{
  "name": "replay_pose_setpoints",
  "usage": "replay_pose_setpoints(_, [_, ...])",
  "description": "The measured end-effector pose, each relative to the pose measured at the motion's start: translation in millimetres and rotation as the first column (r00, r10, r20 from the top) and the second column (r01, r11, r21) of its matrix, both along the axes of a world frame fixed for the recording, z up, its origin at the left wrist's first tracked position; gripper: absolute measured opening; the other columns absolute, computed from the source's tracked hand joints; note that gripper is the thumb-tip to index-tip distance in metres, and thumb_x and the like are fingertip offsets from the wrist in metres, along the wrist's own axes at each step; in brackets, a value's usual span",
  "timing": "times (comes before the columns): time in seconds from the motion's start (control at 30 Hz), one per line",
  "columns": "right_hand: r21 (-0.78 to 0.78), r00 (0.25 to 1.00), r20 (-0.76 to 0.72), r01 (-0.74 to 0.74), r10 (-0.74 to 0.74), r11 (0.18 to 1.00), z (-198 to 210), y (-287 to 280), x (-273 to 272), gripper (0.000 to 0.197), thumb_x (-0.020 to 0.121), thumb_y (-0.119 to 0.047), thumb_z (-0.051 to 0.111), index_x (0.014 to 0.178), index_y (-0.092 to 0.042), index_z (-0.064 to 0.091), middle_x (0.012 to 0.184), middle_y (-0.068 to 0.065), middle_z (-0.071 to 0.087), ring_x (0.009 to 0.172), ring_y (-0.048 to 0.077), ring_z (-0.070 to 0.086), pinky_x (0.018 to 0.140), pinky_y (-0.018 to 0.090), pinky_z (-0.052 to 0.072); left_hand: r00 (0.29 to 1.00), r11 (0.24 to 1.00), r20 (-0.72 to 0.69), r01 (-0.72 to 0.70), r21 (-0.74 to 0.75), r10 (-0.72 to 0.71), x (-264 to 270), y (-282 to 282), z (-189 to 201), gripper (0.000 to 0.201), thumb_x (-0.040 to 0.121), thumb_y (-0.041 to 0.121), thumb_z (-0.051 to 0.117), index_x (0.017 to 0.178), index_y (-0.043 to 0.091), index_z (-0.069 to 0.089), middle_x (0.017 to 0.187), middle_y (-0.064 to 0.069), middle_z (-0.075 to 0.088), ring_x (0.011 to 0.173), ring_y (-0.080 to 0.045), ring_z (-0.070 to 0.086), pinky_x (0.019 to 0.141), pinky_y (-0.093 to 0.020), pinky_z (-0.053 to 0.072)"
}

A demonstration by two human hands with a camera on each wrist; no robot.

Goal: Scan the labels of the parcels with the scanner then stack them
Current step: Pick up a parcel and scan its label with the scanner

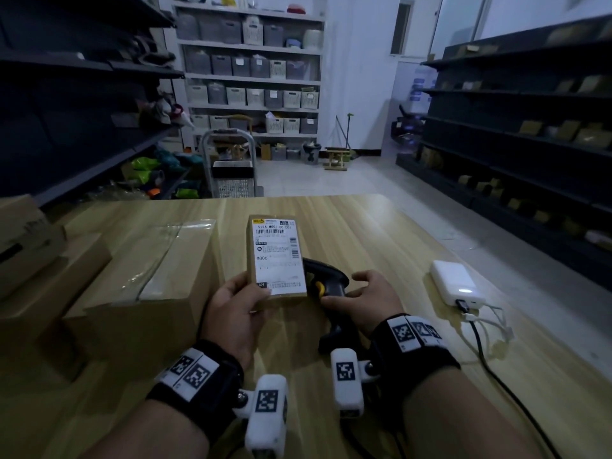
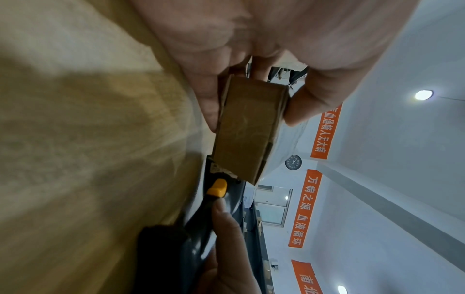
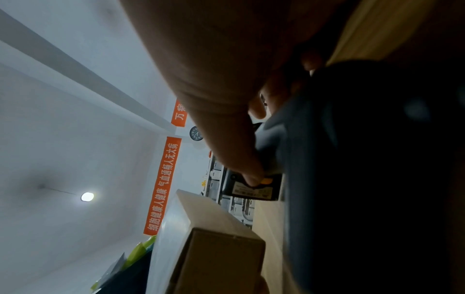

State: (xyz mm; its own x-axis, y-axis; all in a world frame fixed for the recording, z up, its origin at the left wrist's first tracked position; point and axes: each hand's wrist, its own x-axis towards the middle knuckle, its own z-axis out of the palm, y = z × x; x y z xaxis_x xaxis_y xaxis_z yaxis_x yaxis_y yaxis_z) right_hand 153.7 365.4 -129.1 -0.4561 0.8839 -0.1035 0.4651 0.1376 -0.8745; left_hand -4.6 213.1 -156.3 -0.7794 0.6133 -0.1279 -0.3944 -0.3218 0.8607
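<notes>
The left hand point(image 1: 236, 304) pinches a small parcel point(image 1: 276, 256) over the table point(image 1: 381, 233), label up. Only the left wrist view shows the thumb and fingers point(image 2: 305, 101) squeezing its plain sides. The right hand point(image 1: 366, 294) rests on the black scanner point(image 1: 326, 286), thumb by the yellow trigger point(image 2: 217, 188). Far shelves hold lidded bins point(image 1: 255, 66); their contents stay hidden.

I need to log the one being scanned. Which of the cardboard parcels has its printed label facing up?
The small parcel gripped by the left hand, label up beside the scanner. The big boxes to its left show only tape and plain cardboard.
</notes>
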Motion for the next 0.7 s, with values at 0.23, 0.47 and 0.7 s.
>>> replay_pose_setpoints(0.23, [-0.254, 0.884, -0.445, 0.027, -0.142, 0.967, 10.0, 3.0, 8.0, 0.031, 0.084, -0.012, 0.086, 0.112, -0.006, 0.074, 0.089, 0.015, 0.077, 0.079, 0.034, 0.078, 0.083, 0.061, 0.065, 0.999, 1.000, 0.045, 0.011, 0.025, -0.012, 0.5, -0.9, 2.9, 0.038, 0.098, -0.016, 0.056, 0.132, -0.005, 0.066, 0.117, -0.028, 0.081, 0.114, -0.048, 0.078, 0.109, -0.060, 0.057])
replay_pose_setpoints(0.47, [-0.592, 0.574, -0.750, -0.362, -0.329, 0.720, 16.8, -5.1, 6.5, 0.008, 0.099, -0.008, 0.056, 0.106, -0.006, 0.058, 0.096, 0.013, 0.070, 0.086, 0.035, 0.078, 0.057, 0.039, 0.063, 0.999, 1.000, 0.042, 0.003, 0.025, -0.004, 1.2, -1.6, 3.7, 0.042, 0.096, -0.018, 0.060, 0.133, 0.003, 0.064, 0.114, -0.023, 0.084, 0.103, -0.040, 0.083, 0.082, -0.044, 0.064])
replay_pose_setpoints(0.7, [-0.451, 0.577, -0.816, -0.608, -0.027, 0.653, 13.4, 0.7, 9.1, 0.075, 0.058, -0.029, 0.091, 0.125, -0.005, 0.067, 0.078, 0.006, 0.056, 0.060, 0.019, 0.051, 0.047, 0.030, 0.044, 0.999, 0.999, 0.044, -0.031, 0.016, 0.030, 0.3, -0.7, 0.9, 0.053, 0.096, -0.016, 0.063, 0.144, 0.006, 0.058, 0.119, -0.022, 0.082, 0.103, -0.036, 0.084, 0.074, -0.039, 0.066])
